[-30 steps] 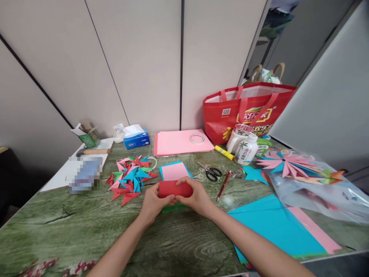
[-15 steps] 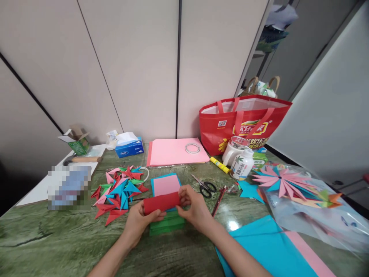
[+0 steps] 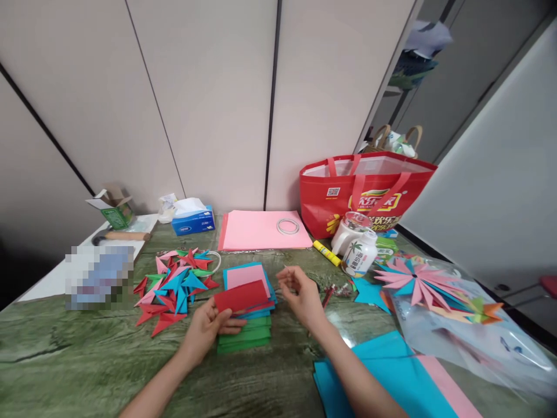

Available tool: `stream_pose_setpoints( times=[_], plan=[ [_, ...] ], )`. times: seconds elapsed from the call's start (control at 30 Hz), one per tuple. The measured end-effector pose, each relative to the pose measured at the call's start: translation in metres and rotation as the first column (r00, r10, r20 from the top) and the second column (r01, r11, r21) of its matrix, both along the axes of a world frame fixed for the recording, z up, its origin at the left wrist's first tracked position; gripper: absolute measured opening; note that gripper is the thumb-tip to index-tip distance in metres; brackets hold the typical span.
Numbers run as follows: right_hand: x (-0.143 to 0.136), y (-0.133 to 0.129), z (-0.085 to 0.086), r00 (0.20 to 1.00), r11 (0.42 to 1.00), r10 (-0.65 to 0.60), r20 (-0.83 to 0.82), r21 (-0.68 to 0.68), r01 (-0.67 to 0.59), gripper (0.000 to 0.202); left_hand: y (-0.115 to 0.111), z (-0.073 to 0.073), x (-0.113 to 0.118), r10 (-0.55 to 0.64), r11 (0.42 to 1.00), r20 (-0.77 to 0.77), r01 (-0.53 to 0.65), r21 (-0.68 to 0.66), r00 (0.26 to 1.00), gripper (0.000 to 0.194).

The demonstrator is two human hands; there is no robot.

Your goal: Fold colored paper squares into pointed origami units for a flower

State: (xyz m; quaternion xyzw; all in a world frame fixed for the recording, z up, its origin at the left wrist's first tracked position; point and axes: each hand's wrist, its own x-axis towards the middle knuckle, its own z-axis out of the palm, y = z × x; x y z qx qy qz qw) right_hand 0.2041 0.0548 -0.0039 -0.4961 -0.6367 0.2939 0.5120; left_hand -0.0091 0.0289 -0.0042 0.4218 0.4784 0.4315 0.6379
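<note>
A folded strip of red paper (image 3: 240, 296) is pinched at its left end by my left hand (image 3: 208, 332). It is held just over a stack of coloured papers, with pink paper (image 3: 244, 275) behind it and green paper (image 3: 246, 335) below. Off to the right of the stack, my right hand (image 3: 302, 295) has its fingers half curled, thumb and fingertips apart, with no paper in it. It covers most of the scissors, whose blade tip barely shows; contact with them cannot be made out.
Folded paper pieces (image 3: 180, 284) lie in a pile left of the stack. Behind are pink sheets (image 3: 261, 228), a tissue box (image 3: 194, 222) and a glue stick (image 3: 326, 253). At right are a white bottle (image 3: 360, 255), a red bag (image 3: 322, 197) and blue sheets (image 3: 387, 363).
My right hand has let go of the red paper's right end and moved right, over the scissors. My left hand still holds the paper. The view has shifted slightly.
</note>
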Motion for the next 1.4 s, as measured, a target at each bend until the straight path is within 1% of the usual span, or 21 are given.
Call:
stream_pose_setpoints(
  times=[0.07, 0.1, 0.17, 0.23, 0.3, 0.33, 0.47, 0.53, 0.6, 0.67, 0.77, 0.83, 0.9, 0.97, 1.03, 1.1, 1.17, 1.23, 1.3, 1.33, 1.4],
  plan=[
    [-0.004, -0.005, 0.009, 0.995, 0.996, 0.09, -0.043, -0.01, -0.091, 0.014, -0.002, -0.001, 0.002, -0.046, 0.999, -0.024, 0.046, 0.001, 0.999, 0.046],
    [-0.008, -0.008, 0.013, 0.987, 0.989, 0.146, -0.061, -0.025, -0.148, 0.016, -0.002, -0.001, 0.002, -0.046, 0.999, -0.034, 0.046, -0.001, 0.998, 0.045],
    [-0.018, -0.014, 0.022, 0.961, 0.96, 0.265, -0.082, -0.075, -0.271, 0.021, -0.003, 0.0, 0.001, -0.027, 1.0, -0.054, 0.028, 0.004, 0.998, 0.045],
    [-0.028, -0.018, 0.028, 0.934, 0.925, 0.35, -0.071, -0.127, -0.357, 0.024, -0.003, 0.004, -0.001, -0.025, 0.999, -0.066, 0.027, 0.03, 0.997, 0.044],
    [-0.039, -0.019, 0.032, 0.919, 0.904, 0.391, -0.052, -0.169, -0.394, 0.025, -0.001, 0.008, -0.005, -0.048, 0.996, -0.079, 0.054, 0.065, 0.996, 0.036],
    [-0.044, -0.018, 0.032, 0.914, 0.895, 0.402, -0.057, -0.187, -0.405, 0.026, 0.001, 0.01, -0.007, -0.038, 0.995, -0.077, 0.045, 0.09, 0.996, 0.031],
    [-0.066, -0.011, 0.032, 0.874, 0.828, 0.437, -0.213, -0.283, -0.483, 0.03, 0.009, 0.015, -0.021, 0.059, 0.984, -0.064, -0.047, 0.173, 0.996, 0.018],
    [-0.077, -0.006, 0.033, 0.846, 0.793, 0.45, -0.286, -0.308, -0.526, 0.031, 0.015, 0.017, -0.03, 0.107, 0.975, -0.108, -0.083, 0.208, 0.988, 0.016],
    [-0.089, -0.002, 0.034, 0.833, 0.784, 0.469, -0.295, -0.295, -0.546, 0.032, 0.02, 0.019, -0.04, 0.157, 0.966, -0.102, -0.131, 0.223, 0.982, 0.02],
    [-0.101, 0.003, 0.036, 0.854, 0.819, 0.445, -0.271, -0.264, -0.51, 0.032, 0.026, 0.022, -0.049, 0.188, 0.961, -0.044, -0.175, 0.212, 0.981, 0.035],
    [-0.118, 0.01, 0.037, 0.907, 0.885, 0.337, -0.255, -0.244, -0.397, 0.032, 0.033, 0.026, -0.057, 0.18, 0.967, 0.009, -0.179, 0.18, 0.984, 0.055],
    [-0.127, 0.013, 0.036, 0.92, 0.896, 0.298, -0.255, -0.258, -0.362, 0.033, 0.037, 0.028, -0.061, 0.161, 0.974, 0.002, -0.159, 0.16, 0.987, 0.061],
    [-0.132, 0.016, 0.034, 0.913, 0.892, 0.291, -0.287, -0.263, -0.367, 0.033, 0.041, 0.028, -0.064, 0.143, 0.98, -0.012, -0.14, 0.143, 0.99, 0.064],
    [-0.135, 0.019, 0.032, 0.894, 0.891, 0.267, -0.359, -0.262, -0.371, 0.032, 0.045, 0.027, -0.067, 0.114, 0.983, -0.007, -0.112, 0.146, 0.993, 0.061],
    [-0.136, 0.021, 0.031, 0.882, 0.904, 0.202, -0.427, -0.265, -0.335, 0.03, 0.046, 0.028, -0.069, 0.087, 0.979, -0.004, -0.084, 0.187, 0.996, 0.054],
    [-0.136, 0.023, 0.03, 0.886, 0.93, 0.098, -0.453, -0.275, -0.243, 0.028, 0.046, 0.031, -0.071, 0.071, 0.968, -0.013, -0.066, 0.243, 0.997, 0.05],
    [-0.136, 0.025, 0.029, 0.893, 0.952, -0.021, -0.449, -0.282, -0.12, 0.026, 0.045, 0.035, -0.071, 0.065, 0.958, -0.028, -0.055, 0.281, 0.997, 0.051],
    [-0.136, 0.025, 0.029, 0.891, 0.961, -0.104, -0.443, -0.277, -0.026, 0.025, 0.043, 0.04, -0.072, 0.088, 0.949, -0.048, -0.069, 0.307, 0.995, 0.05],
    [-0.136, 0.023, 0.029, 0.89, 0.97, -0.11, -0.442, -0.243, 0.0, 0.025, 0.041, 0.042, -0.073, 0.152, 0.935, -0.096, -0.112, 0.338, 0.984, 0.043],
    [-0.135, 0.021, 0.03, 0.897, 0.977, -0.084, -0.435, -0.214, -0.013, 0.024, 0.039, 0.041, -0.074, 0.168, 0.931, -0.128, -0.115, 0.345, 0.977, 0.037],
    [-0.13, 0.015, 0.033, 0.926, 0.986, -0.018, -0.378, -0.159, -0.046, 0.02, 0.035, 0.038, -0.075, 0.142, 0.947, -0.149, -0.091, 0.308, 0.979, 0.031]
  ],
)
